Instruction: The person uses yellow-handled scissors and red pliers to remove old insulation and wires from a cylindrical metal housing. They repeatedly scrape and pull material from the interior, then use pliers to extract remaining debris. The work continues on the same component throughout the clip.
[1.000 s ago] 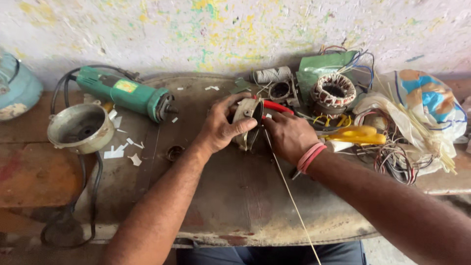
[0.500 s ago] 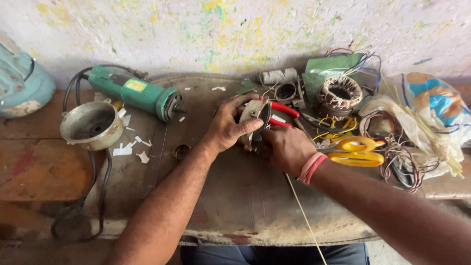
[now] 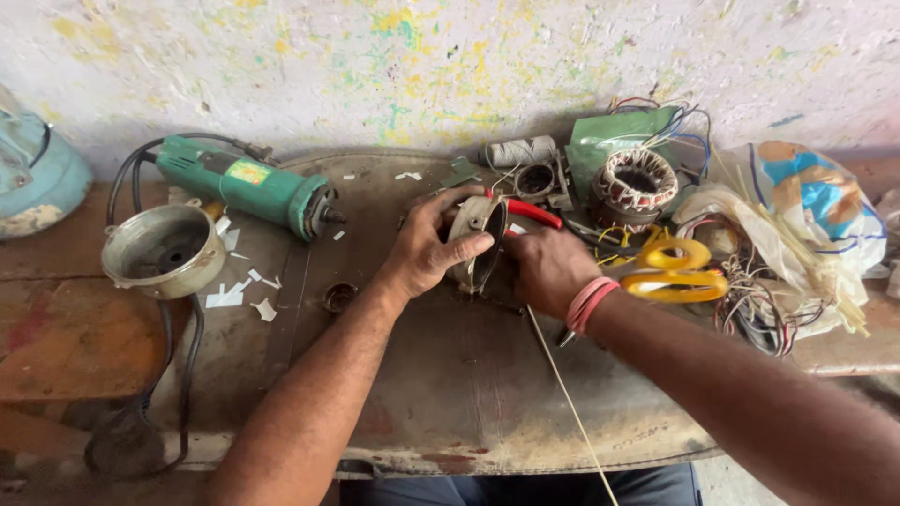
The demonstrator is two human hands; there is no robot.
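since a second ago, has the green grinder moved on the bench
No. The green grinder still lies beside the metal bowl, same gap and angle; only the camera shifted.

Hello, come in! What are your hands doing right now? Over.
Left hand grips metal ring. Right hand beside it, red-handled tool behind. Scissors close by.

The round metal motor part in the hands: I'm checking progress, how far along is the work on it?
Done: it stands on edge on the bench. In hand: left hand grips the round metal part; right hand works beside it, red-handled tool behind. Left: wound stator and metal housing lie apart.
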